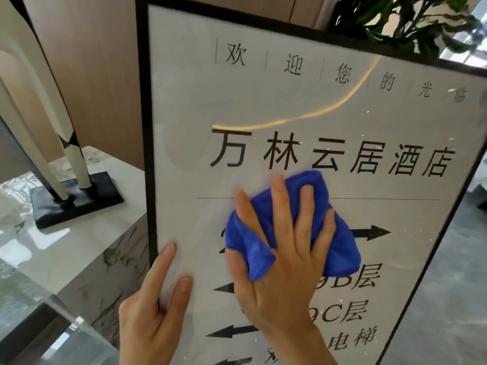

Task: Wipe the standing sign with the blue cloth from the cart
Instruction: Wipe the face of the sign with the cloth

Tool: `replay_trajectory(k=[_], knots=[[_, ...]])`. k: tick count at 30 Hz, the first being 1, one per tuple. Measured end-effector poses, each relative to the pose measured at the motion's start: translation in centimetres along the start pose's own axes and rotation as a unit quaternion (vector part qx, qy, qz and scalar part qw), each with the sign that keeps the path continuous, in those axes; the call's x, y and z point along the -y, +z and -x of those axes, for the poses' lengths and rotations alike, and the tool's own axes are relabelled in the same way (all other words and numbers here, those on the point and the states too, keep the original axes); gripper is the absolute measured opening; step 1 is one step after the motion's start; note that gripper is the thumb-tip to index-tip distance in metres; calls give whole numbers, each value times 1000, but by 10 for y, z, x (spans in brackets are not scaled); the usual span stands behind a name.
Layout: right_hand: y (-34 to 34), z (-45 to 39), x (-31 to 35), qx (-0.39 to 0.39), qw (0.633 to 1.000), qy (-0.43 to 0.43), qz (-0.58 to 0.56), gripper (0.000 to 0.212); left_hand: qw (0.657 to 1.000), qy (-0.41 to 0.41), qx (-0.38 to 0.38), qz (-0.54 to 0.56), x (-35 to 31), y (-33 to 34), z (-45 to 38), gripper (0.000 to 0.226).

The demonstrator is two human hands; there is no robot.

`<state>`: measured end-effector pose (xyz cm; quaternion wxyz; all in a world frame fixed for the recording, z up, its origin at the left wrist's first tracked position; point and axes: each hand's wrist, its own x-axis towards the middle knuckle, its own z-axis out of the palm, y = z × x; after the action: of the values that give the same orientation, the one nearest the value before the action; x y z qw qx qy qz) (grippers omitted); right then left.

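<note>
We are mid-wipe: our right hand [282, 248] presses the bunched blue cloth [292, 225] flat-fingered against the sign [263, 101] at lower centre of the frame, while our left hand [152, 304] grips its left edge; next we should sweep toward the unwiped upper panel

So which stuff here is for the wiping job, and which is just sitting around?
For the job:
- standing sign
- blue cloth, pressed on the sign by the right hand
- left hand, holding the sign's frame edge

Just sitting around:
- sculpture on its black base
- marble counter
- green plant
</note>
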<state>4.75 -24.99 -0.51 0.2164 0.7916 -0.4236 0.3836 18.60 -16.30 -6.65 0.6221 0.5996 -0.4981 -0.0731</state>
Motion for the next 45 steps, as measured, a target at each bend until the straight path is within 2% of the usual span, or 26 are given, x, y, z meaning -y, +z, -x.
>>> replay_trajectory(k=[4, 8, 13, 19, 22, 28, 31, 35, 37, 38, 40, 43, 45], knots=[[-3, 14, -27, 5, 1000, 23, -3, 55, 1000, -11, -9, 23, -2, -1, 1, 43], [-12, 18, -80, -26, 989, 141, -29, 52, 999, -23, -2, 33, -2, -1, 2, 43], [-23, 7, -142, -81, 959, 253, -94, 51, 999, -20, -6, 31, 2, 0, 4, 43], [-22, -5, -142, -123, 940, 294, -117, 43, 998, -31, -5, 57, 4, -2, 3, 43], [-17, -15, -112, -97, 953, 271, -94, 48, 999, -12, -4, 50, 7, -2, 0, 42], [-3, 9, -3, 6, 993, 112, -42, 57, 999, -20, 1, 42, 1, -1, -1, 40], [4, 34, 36, 52, 997, 55, 24, 80, 1000, -18, 5, 24, -4, -5, -1, 46], [3, 43, 36, 65, 997, 28, 28, 79, 1000, -25, 13, 12, 0, -6, -1, 53], [1, 46, 15, 65, 998, 9, 24, 87, 999, -28, 11, 20, 6, -5, 0, 48], [0, 47, 0, 55, 998, 20, 16, 88, 999, -31, 7, 16, 9, -4, 2, 45], [-3, 48, -36, 20, 997, 79, 2, 77, 999, -42, -4, -2, 17, -2, 6, 44], [-9, 43, -97, -16, 979, 194, -64, 58, 998, -61, -3, -8, 21, 1, 7, 54], [-14, 37, -132, -37, 966, 238, -92, 55, 997, -75, 3, -8, 17, 1, 4, 59]])
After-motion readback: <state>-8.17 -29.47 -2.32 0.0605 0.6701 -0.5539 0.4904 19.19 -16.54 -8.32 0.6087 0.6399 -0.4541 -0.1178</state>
